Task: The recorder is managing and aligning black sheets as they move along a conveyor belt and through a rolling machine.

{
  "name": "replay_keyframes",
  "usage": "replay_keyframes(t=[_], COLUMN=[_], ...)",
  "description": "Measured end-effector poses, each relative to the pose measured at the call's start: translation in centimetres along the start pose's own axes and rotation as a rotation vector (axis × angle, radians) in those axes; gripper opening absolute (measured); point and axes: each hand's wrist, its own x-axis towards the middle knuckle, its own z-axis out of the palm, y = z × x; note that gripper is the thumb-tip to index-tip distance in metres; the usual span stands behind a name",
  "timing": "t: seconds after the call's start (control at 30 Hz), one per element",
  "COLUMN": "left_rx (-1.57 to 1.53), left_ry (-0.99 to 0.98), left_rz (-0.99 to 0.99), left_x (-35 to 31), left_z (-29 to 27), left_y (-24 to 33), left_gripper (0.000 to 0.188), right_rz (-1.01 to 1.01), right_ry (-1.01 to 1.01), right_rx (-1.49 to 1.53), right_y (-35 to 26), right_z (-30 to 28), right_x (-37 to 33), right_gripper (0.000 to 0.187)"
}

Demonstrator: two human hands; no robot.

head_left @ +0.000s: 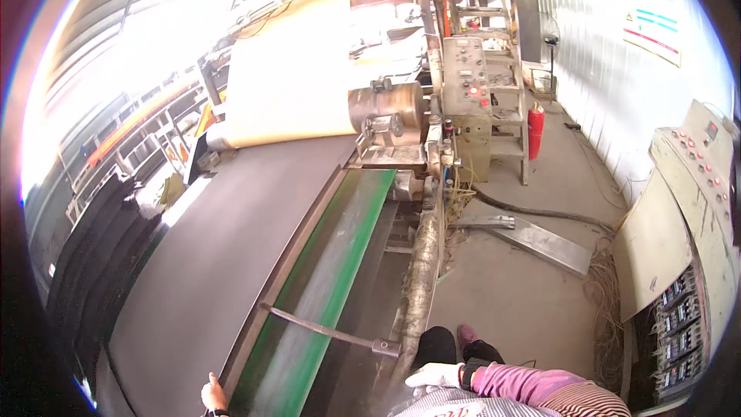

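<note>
My left hand (214, 396) is bare, with a dark band at its wrist, and lies at the near right edge of a wide dark grey sheet (231, 232). One finger of it stretches forward; the others are partly hidden, and I see nothing held. My right hand (436, 376) wears a white glove and rests low in front of my body, beside a worn metal roller (421, 270). Its fingers lie loosely outstretched with nothing visible in them. The sheet runs away from me under a large roll carrying a tan web (289, 77).
A green belt (340, 239) runs alongside the sheet, crossed by a metal rod (324, 328). Dark folded material (96, 255) is stacked at left. Control cabinets (467, 81), metal stairs (490, 54), a red extinguisher (536, 131), a metal plate (552, 245) and loose cables (606, 293) stand or lie at right.
</note>
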Motion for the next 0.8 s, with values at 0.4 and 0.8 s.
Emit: replay_keyframes(t=[0.4, 0.8], left_rx=[-0.641, 0.19], left_ry=[-0.055, 0.032], left_rz=[0.114, 0.403], left_x=[5.1, -1.2], left_z=[-3.2, 3.4], left_y=[9.8, -8.1], left_gripper=[0.087, 0.051], right_rz=[0.073, 0.174], right_ry=[0.134, 0.094], right_rx=[0.073, 0.052], right_y=[1.1, -0.3], right_z=[0.3, -0.3], right_x=[0.1, 0.0], right_gripper=[0.035, 0.029])
